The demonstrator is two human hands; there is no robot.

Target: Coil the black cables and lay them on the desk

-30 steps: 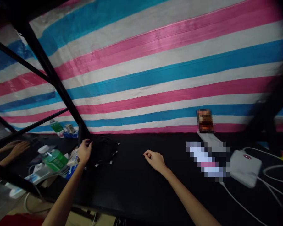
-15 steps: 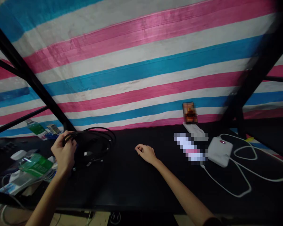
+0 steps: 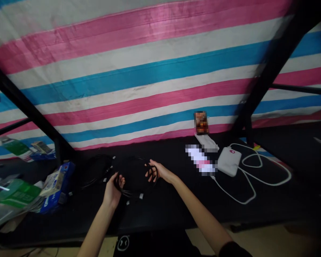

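My left hand (image 3: 113, 191) is closed around a black cable (image 3: 127, 193). From that hand, strands with a pale connector (image 3: 141, 196) trail to the right just above or on the desk. Black cable also loops across the fingers of my right hand (image 3: 160, 172), which are curled around it a short way off. Whether both hands hold one and the same cable I cannot tell. Left of my hands, a coil of black cables (image 3: 92, 182) with several pale plugs lies on the black desk (image 3: 160, 210).
On the left are a blue box (image 3: 65, 185), a green-labelled bottle (image 3: 17, 192) and a second bottle (image 3: 17, 148). To the right, a white power bank (image 3: 229, 161) has white cords beside a blurred-out phone-like device (image 3: 200, 160). Black frame posts (image 3: 259, 92) rise before striped sheeting (image 3: 139, 89).
My left hand has moved right and down from the coil, taking black cable with it. My right hand, bare before, now has cable around its fingers. The view has shifted right.
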